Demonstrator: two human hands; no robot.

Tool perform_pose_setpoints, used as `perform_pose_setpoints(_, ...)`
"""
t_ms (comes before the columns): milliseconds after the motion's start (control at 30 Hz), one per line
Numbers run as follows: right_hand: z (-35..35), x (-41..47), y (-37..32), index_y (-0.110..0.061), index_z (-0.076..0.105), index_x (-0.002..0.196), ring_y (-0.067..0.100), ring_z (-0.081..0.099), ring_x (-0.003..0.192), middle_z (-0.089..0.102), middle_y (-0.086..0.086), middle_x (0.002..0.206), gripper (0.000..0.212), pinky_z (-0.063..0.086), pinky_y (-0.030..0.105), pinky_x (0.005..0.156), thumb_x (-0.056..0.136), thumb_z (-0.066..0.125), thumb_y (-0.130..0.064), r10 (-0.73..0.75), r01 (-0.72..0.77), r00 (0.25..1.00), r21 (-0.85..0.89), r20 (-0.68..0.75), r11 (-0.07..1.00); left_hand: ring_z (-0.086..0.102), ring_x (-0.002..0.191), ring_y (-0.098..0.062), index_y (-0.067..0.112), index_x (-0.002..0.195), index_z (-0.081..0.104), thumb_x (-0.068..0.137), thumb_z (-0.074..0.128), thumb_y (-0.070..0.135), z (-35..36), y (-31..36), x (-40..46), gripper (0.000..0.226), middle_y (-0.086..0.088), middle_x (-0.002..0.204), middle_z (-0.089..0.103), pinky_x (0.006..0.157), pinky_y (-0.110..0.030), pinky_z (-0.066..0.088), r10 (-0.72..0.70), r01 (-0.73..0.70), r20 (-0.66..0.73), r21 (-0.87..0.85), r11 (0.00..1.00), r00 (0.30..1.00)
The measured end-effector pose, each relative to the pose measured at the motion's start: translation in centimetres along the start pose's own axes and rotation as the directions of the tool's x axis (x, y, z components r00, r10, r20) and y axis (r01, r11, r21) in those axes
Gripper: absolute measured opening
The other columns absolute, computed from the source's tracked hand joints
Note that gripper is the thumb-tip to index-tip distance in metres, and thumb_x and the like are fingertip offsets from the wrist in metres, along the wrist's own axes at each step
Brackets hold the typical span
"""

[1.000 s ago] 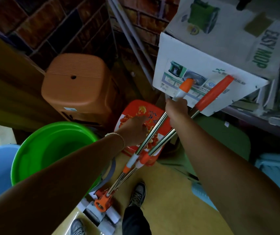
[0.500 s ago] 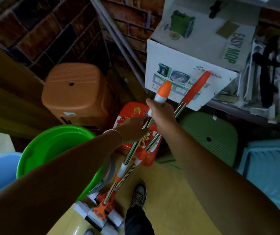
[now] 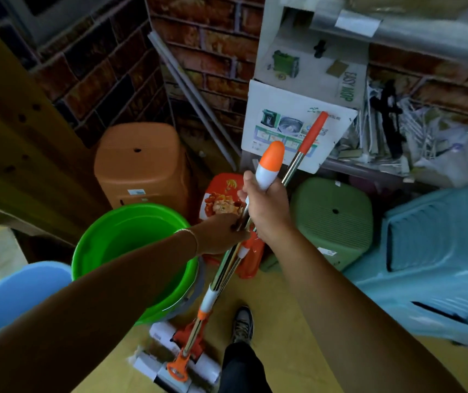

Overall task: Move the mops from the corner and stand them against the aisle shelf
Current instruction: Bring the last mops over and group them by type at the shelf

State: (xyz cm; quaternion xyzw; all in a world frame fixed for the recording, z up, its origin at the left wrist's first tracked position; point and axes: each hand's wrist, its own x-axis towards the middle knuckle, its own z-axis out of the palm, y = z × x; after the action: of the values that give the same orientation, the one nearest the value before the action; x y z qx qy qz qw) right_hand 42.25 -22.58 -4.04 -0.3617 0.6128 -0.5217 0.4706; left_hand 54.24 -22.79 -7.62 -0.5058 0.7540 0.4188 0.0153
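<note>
Mop heads (image 3: 183, 361) sit on the floor right by my shoe (image 3: 242, 324), and the shafts run up and away toward the corner. Left hand (image 3: 221, 232) grips both shafts lower down, right hand (image 3: 267, 211) is clenched round the mops (image 3: 218, 282) just under the orange-tipped handle (image 3: 269, 165). Long axis is near-upright, so I'd guess lift straight up.

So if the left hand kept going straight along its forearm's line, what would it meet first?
Probably the red patterned stool just beyond the left hand, which already grips the mop handles; depth is uncertain.
</note>
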Motion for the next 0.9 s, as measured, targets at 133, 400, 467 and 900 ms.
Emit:
perform_pose_setpoints(133, 1.9, -7.6, -1.2, -0.012, 0.057, 0.091, 0.007, 0.067, 0.063, 0.063, -0.011, 0.060, 0.015, 0.052, 0.019, 0.058, 0.098, 0.061, -0.024, -0.145, 0.144, 0.989, 0.017, 0.022, 0.989, 0.063, 0.089, -0.030, 0.006, 0.111, 0.060, 0.097, 0.055, 0.038, 0.0, -1.2, -7.5, 0.035, -0.018, 0.101, 0.066, 0.081, -0.043, 0.053, 0.107, -0.105, 0.034, -0.055, 0.993, 0.994)
perform_pose_setpoints(400, 5.8, -19.9, -2.3, -0.026, 0.057, 0.062, 0.011, 0.055, 0.051, 0.055, -0.005, 0.052, 0.032, 0.046, 0.023, 0.056, 0.094, 0.060, -0.030, -0.334, 0.336, 0.942, -0.038, 0.043, 0.941, 0.059, 0.095, -0.021, 0.007, 0.114, 0.058, 0.102, 0.047, 0.033, 0.9, -2.8, -19.5, 0.031, -0.012, 0.106, 0.065, 0.086, -0.027, 0.047, 0.215, -0.204, 0.107, -0.106, 0.973, 0.971)
perform_pose_setpoints(467, 6.4, -21.7, -2.4, -0.028, 0.058, 0.055, 0.013, 0.051, 0.047, 0.052, -0.004, 0.047, 0.033, 0.045, 0.026, 0.053, 0.087, 0.065, -0.029, -0.296, 0.296, 0.955, -0.027, 0.024, 0.955, 0.060, 0.108, -0.023, 0.009, 0.114, 0.058, 0.101, 0.047, 0.034, 1.3, -3.0, -21.3, 0.030, -0.010, 0.114, 0.066, 0.098, -0.037, 0.046, 0.204, -0.191, 0.119, -0.114, 0.975, 0.972)
perform_pose_setpoints(900, 5.2, -30.6, -1.7, -0.005, 0.050, 0.063, 0.011, 0.050, 0.043, 0.048, -0.002, 0.044, 0.043, 0.045, 0.024, 0.050, 0.090, 0.064, -0.036, -0.325, 0.321, 0.939, 0.050, 0.117, 0.946, 0.046, 0.069, -0.005, 0.033, 0.080, 0.043, 0.098, 0.052, 0.042, 5.9, -2.8, -29.6, 0.022, 0.010, 0.078, 0.049, 0.067, -0.026, 0.039, 0.212, -0.212, 0.013, -0.011, 0.977, 0.977)
